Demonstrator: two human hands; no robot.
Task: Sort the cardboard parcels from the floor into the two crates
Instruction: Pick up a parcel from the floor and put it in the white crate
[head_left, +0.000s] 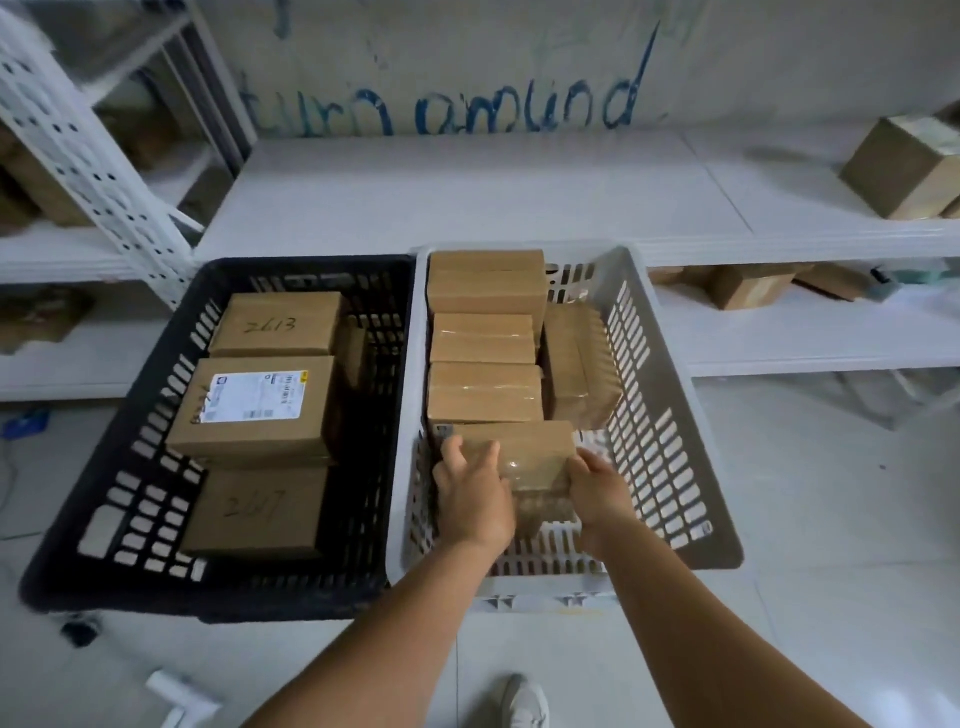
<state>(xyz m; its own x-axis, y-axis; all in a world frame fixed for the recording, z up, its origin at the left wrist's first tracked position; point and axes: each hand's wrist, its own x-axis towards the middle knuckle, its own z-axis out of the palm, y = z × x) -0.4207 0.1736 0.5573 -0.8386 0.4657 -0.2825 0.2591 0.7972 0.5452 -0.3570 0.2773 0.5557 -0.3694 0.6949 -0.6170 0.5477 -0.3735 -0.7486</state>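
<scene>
I see both hands down inside the grey crate (675, 415), which sits on the right, touching the black crate (130, 467) on the left. My left hand (470, 499) has its fingers curled over the near left end of a taped cardboard parcel (524, 457), and my right hand (597, 493) grips its right end, so the parcel is held between the two at the near end of the grey crate. I cannot tell whether its underside rests on the crate floor.

Beyond it in the grey crate lies a row of three more parcels (483, 395) running toward the far wall, with another parcel (576, 364) standing tilted against the right wall beside them.

The black crate holds three bigger boxes in a row: the far one marked in pen (275, 325), the middle one with a white shipping label (254, 405), and the near one with pen writing (260, 512).

Behind the crates are white shelves (467, 208) with a cardboard box (898, 166) at the far right. A white shoe (524, 701) shows on the floor at the bottom edge.
</scene>
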